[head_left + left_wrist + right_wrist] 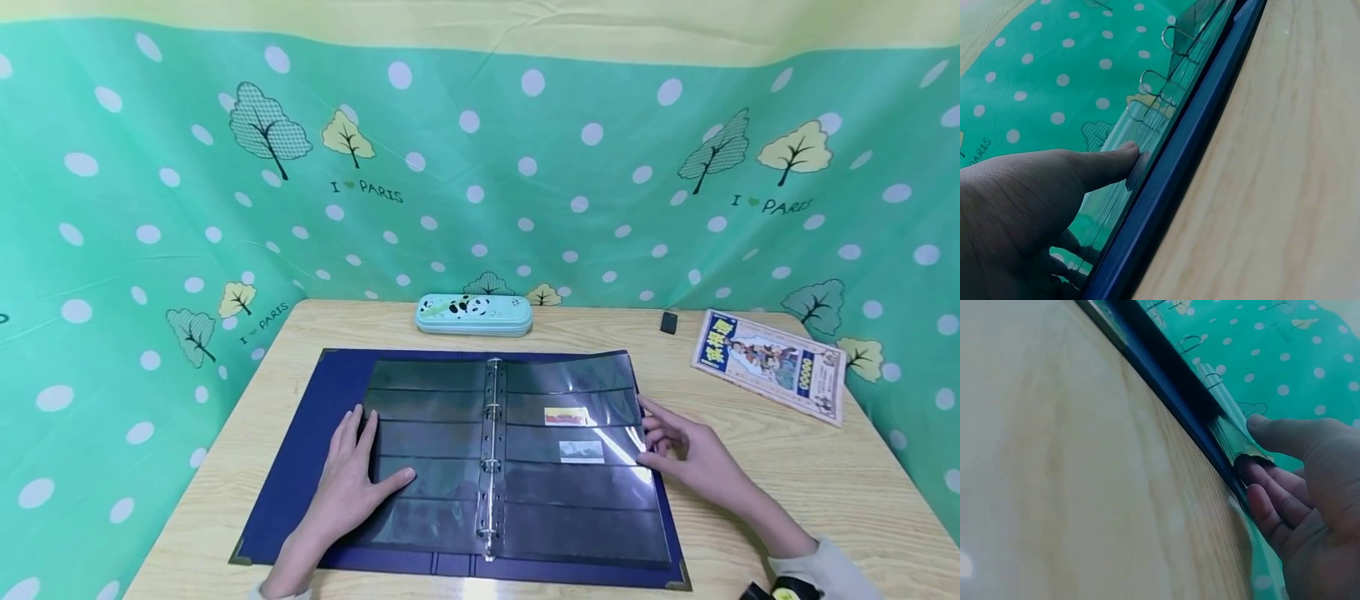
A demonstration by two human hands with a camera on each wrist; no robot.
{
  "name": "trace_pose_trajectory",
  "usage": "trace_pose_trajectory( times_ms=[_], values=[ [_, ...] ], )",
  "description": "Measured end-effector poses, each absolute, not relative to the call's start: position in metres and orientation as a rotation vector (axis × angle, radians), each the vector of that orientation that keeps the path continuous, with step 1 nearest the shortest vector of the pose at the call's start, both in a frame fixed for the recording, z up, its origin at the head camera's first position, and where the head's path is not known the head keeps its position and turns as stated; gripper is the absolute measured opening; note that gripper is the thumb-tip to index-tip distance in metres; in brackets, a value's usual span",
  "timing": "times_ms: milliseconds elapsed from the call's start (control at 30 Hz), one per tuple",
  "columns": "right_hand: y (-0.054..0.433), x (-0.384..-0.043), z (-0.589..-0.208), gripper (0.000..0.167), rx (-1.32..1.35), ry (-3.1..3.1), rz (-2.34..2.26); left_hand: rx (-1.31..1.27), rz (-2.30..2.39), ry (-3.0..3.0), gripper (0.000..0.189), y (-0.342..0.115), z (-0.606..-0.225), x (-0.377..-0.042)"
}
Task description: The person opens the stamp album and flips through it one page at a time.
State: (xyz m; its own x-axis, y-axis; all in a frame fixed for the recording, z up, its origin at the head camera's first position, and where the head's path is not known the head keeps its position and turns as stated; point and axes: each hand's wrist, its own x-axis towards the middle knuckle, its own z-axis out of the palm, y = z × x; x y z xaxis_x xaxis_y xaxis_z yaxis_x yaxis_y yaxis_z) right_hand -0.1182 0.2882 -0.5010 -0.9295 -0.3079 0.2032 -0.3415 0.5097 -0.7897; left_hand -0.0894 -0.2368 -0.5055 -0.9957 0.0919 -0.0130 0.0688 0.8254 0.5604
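A navy blue ring-binder stamp album [292, 467] lies open on the table, black pocket pages on both sides of its metal rings [491, 466]. My left hand [347, 479] rests flat on the left page [438, 483], thumb pointing toward the rings. At the outer edge of the right page [585, 525], my right hand [701, 457] pinches the sheet; in the right wrist view the thumb [1285, 434] is above it and curled fingers [1272, 500] are below. Two stamps sit in that page's pockets, a red-and-yellow stamp [566, 416] and a pale grey stamp [581, 452].
Behind the album stands a light blue panda pencil case [474, 315]. A small black object [668, 322] and a printed booklet [768, 364] lie at the back right of the wooden table [780, 450]. A green dotted curtain [480, 192] hangs behind.
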Motion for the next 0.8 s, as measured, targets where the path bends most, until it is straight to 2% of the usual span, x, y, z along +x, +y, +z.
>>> trace_pose_trajectory(
  times_ms=[367, 800],
  values=[
    [0.280, -0.109, -0.491, 0.077, 0.656, -2.502, 1.508, 0.092, 0.933, 2.940, 0.115, -0.230, -0.496, -0.088],
    [0.261, -0.096, -0.473, 0.066, 0.757, -2.273, 1.524, 0.141, 1.063, 2.987, 0.081, -0.204, -0.471, -0.077]
  ],
)
